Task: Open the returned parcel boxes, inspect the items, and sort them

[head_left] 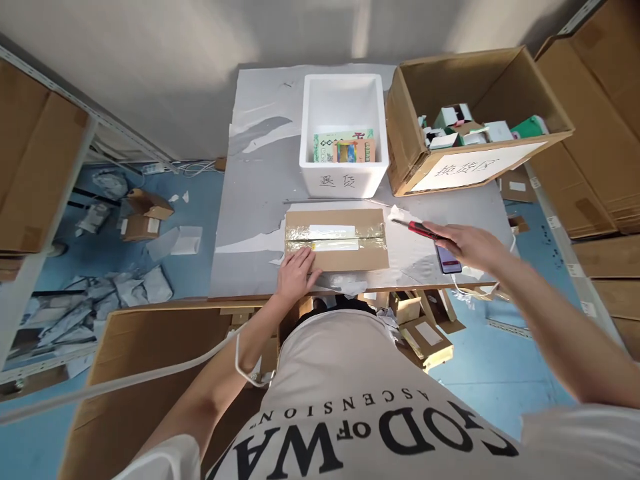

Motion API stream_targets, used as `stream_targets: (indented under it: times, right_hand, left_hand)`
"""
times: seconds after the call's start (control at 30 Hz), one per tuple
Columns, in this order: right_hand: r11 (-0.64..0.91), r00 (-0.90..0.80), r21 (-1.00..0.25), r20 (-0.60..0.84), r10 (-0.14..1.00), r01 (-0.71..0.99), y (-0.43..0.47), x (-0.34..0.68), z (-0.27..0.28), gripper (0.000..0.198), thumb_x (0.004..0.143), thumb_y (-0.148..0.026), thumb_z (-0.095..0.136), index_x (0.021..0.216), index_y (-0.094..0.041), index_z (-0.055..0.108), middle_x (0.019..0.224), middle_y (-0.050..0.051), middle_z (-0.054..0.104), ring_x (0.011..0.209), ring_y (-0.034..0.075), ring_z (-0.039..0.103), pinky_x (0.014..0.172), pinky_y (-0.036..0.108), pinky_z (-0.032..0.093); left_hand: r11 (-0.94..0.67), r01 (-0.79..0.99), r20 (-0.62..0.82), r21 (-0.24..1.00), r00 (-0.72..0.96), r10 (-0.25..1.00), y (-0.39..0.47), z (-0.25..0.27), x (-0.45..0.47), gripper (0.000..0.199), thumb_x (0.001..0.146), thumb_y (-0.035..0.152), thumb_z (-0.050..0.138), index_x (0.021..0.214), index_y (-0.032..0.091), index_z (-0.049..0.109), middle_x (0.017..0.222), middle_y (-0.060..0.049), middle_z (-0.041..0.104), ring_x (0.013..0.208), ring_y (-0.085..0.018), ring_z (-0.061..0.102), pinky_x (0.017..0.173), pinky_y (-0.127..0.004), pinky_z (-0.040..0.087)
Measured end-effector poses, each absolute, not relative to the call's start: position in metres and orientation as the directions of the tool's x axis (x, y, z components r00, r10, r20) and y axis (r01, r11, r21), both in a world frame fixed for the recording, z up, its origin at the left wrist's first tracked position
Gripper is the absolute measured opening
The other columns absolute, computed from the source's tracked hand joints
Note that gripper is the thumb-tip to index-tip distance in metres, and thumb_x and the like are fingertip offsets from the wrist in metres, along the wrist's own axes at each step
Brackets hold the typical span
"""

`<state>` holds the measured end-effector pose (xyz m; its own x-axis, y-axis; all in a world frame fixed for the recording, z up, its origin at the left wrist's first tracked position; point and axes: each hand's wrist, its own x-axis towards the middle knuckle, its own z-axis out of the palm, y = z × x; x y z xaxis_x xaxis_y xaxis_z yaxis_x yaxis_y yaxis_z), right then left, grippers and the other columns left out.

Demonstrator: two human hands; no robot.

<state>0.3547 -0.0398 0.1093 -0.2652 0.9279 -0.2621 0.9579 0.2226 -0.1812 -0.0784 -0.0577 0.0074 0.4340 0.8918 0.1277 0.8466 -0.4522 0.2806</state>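
A taped brown cardboard box (pixel 340 263) lies closed on the table in front of me, its top seam cut across by a white label strip under clear tape. My left hand (pixel 296 270) lies flat on the box's near left corner, fingers stretched out over the top and thumb at the near edge. In my right hand (pixel 465 247) is a red and black utility knife (pixel 423 229), its blade end pointing left. That blade is apart from the box, off its right side. Just below my right hand lies a phone (pixel 449 260) with its screen lit and a white cable plugged in.
Behind the box stand a white foam box (pixel 344 180) holding printed packs and a large open carton (pixel 407 133) of small boxes. The table (pixel 250 267) has a worn grey cover. Opened cartons (pixel 425 340) lie below on the right, and grey parcels (pixel 120 300) to the left.
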Motion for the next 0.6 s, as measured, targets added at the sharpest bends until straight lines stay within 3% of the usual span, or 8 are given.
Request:
stream_targets:
  times: [0.07,0.13,0.2,0.27,0.37,0.6]
  right_hand:
    - [-0.047,-0.072,-0.443,-0.249,0.966,0.895,-0.058,0.348,0.090,0.056,0.093,-0.039,0.042,0.147,-0.025,0.041,0.090,0.006,0.071,0.056,0.015,0.058,0.049,0.025,0.043]
    - [-0.274,0.038,-0.683,-0.340,0.940,0.677,-0.072,0.331,0.066,0.065,0.091,-0.043,0.046,0.150,-0.021,0.035,0.085,0.005,0.070,0.048,0.012,0.055,0.044,0.024,0.045]
    - [-0.391,0.109,-0.808,-0.384,0.917,0.441,-0.083,0.311,0.046,0.071,0.087,-0.048,0.050,0.152,-0.023,0.031,0.086,0.003,0.067,0.045,0.009,0.051,0.039,0.022,0.043]
    - [-0.434,0.137,-0.856,-0.411,0.901,0.282,-0.089,0.294,0.034,0.077,0.084,-0.051,0.054,0.152,-0.025,0.030,0.085,0.002,0.065,0.045,0.007,0.049,0.036,0.020,0.041]
    - [-0.448,0.156,-0.876,-0.424,0.892,0.180,-0.095,0.281,0.031,0.081,0.080,-0.053,0.059,0.151,-0.026,0.031,0.082,0.000,0.062,0.045,0.006,0.048,0.035,0.019,0.040]
    - [-0.424,0.143,-0.876,-0.400,0.905,0.230,-0.101,0.285,0.034,0.080,0.080,-0.056,0.059,0.150,-0.024,0.035,0.079,0.000,0.062,0.044,0.007,0.046,0.034,0.020,0.041]
  left_hand:
    - [-0.438,0.861,0.124,0.258,0.420,0.899,-0.050,0.018,-0.072,0.067,0.084,0.060,0.053,0.134,0.017,0.054,0.139,-0.018,0.053,0.133,-0.034,0.044,0.110,-0.048,0.029]
    - [-0.442,0.870,0.110,0.217,0.428,0.897,-0.041,0.025,-0.063,0.094,0.069,0.073,0.061,0.141,0.016,0.047,0.148,-0.022,0.041,0.140,-0.041,0.031,0.112,-0.055,0.020]
    - [-0.453,0.873,0.077,0.183,0.446,0.892,-0.032,0.029,-0.055,0.116,0.056,0.081,0.064,0.148,0.015,0.037,0.156,-0.023,0.026,0.144,-0.047,0.016,0.113,-0.062,0.009]
    - [-0.445,0.880,0.030,0.168,0.447,0.894,-0.026,0.029,-0.050,0.126,0.051,0.085,0.063,0.151,0.015,0.031,0.158,-0.025,0.018,0.145,-0.050,0.010,0.111,-0.067,0.002]
    - [-0.422,0.891,-0.025,0.168,0.432,0.901,-0.024,0.028,-0.047,0.128,0.051,0.085,0.063,0.152,0.015,0.028,0.159,-0.025,0.015,0.144,-0.051,0.010,0.109,-0.070,0.000]
    - [-0.410,0.896,-0.049,0.169,0.424,0.905,-0.025,0.030,-0.048,0.126,0.053,0.083,0.064,0.152,0.015,0.027,0.159,-0.024,0.014,0.145,-0.050,0.009,0.109,-0.070,0.001]
